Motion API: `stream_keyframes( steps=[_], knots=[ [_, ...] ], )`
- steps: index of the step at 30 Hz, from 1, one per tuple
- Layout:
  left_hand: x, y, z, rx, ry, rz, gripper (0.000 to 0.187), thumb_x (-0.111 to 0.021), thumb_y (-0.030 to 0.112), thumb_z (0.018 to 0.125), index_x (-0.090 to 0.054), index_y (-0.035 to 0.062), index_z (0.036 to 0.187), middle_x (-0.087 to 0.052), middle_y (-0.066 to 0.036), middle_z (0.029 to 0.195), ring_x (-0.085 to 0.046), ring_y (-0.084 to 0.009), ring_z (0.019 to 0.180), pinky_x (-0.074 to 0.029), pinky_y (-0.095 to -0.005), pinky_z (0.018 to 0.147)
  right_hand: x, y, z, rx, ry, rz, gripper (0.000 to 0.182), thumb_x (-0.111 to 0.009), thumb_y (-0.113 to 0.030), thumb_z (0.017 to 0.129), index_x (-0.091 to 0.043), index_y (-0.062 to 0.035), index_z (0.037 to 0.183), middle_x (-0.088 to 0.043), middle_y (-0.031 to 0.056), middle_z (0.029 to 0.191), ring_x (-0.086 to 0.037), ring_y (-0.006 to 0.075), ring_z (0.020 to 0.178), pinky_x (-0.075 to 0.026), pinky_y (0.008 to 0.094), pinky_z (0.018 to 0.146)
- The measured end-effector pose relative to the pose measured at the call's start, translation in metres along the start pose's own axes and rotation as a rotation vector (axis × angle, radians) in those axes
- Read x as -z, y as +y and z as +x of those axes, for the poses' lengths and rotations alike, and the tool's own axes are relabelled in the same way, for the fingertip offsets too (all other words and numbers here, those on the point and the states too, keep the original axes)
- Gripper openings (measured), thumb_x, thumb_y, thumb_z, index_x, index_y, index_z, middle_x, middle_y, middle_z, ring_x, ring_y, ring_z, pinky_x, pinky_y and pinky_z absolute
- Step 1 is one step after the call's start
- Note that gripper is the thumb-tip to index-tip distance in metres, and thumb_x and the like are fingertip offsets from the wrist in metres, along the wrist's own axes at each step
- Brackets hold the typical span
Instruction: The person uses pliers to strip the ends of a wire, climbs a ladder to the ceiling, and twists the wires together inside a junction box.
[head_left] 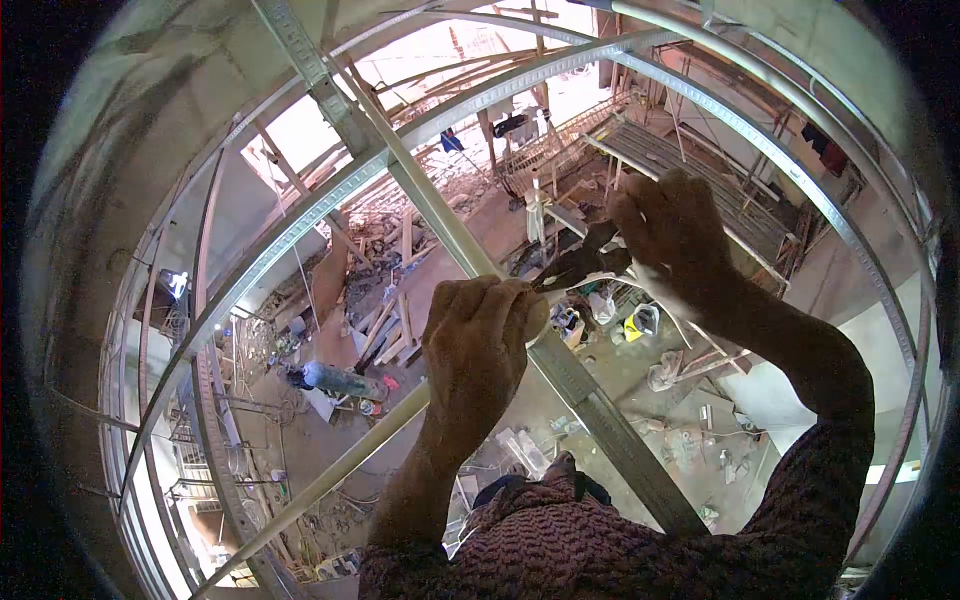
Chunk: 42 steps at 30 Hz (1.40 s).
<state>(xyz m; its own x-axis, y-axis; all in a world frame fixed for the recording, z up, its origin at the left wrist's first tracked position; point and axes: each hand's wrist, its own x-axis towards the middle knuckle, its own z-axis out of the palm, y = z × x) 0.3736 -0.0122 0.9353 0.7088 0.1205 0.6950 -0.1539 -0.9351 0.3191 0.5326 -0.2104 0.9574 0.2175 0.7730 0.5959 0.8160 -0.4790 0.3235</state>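
My left hand [475, 345] is closed around something at a white pipe [455, 235], where a metal channel [605, 425] passes under it. Up and to the right, my right hand [680, 235] has its fingers curled in a pinch beside a dark, ragged strip [585, 262]. The strip spans the gap between the two hands, and its near end meets my left fingertips. What lies inside each hand's grip is hard to make out in the shadow.
Curved metal channels [490, 92] cross overhead. Far below, the floor holds a blue cylinder [335, 380], scattered boards [405, 320], a yellow item [632, 328] and rubble. Stacked long panels [690, 180] lie at the upper right.
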Motion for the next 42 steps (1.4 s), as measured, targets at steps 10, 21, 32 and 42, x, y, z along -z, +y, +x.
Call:
stream_keyframes(
  steps=[10, 21, 32, 42],
  knots=[
    [0.003, -0.001, 0.0, -0.014, -0.038, -0.021, 0.015, -0.079, 0.009, 0.081, -0.072, 0.0059, 0.094, -0.068, -0.01, 0.096, -0.062, -0.0308, 0.089, -0.054, -0.0414, 0.077, 0.028, 0.018, 0.015, 0.122, -0.315, 0.118, 0.034, -0.072, -0.018, 0.081, -0.062, -0.0014, 0.109, -0.064, 0.0175, 0.089, -0.066, 0.0359, 0.086, -0.053, 0.0513, 0.082],
    [0.002, -0.001, -0.004, 0.004, -0.116, -0.081, 0.017, -0.077, 0.009, 0.083, -0.071, 0.0081, 0.098, -0.066, -0.009, 0.097, -0.061, -0.0323, 0.091, -0.055, -0.0435, 0.079, 0.033, 0.038, 0.047, -0.187, -1.417, 0.758, 0.018, -0.072, -0.018, 0.093, -0.073, -0.0036, 0.103, -0.075, 0.0088, 0.088, -0.072, 0.0218, 0.09, -0.053, 0.0407, 0.081],
    [0.007, 0.0, -0.001, 0.004, -0.081, -0.117, 0.012, -0.074, 0.008, 0.086, -0.069, 0.0046, 0.096, -0.067, -0.012, 0.096, -0.06, -0.0345, 0.091, -0.052, -0.0458, 0.079, 0.024, 0.034, -0.007, -0.07, -0.601, 0.366, 0.028, -0.075, -0.005, 0.078, -0.063, 0.0014, 0.102, -0.068, 0.0197, 0.085, -0.07, 0.0362, 0.084, -0.054, 0.0463, 0.075],
    [0.006, -0.001, -0.002, 0.01, -0.038, -0.155, 0.012, -0.069, 0.006, 0.085, -0.069, 0.0048, 0.097, -0.069, -0.014, 0.096, -0.061, -0.0373, 0.092, -0.051, -0.0476, 0.084, 0.018, 0.002, -0.008, 0.048, -0.128, 0.037, 0.051, -0.071, -0.002, 0.08, -0.052, -0.0079, 0.126, -0.054, 0.0169, 0.115, -0.063, 0.0373, 0.096, -0.056, 0.0464, 0.08]
  ],
)
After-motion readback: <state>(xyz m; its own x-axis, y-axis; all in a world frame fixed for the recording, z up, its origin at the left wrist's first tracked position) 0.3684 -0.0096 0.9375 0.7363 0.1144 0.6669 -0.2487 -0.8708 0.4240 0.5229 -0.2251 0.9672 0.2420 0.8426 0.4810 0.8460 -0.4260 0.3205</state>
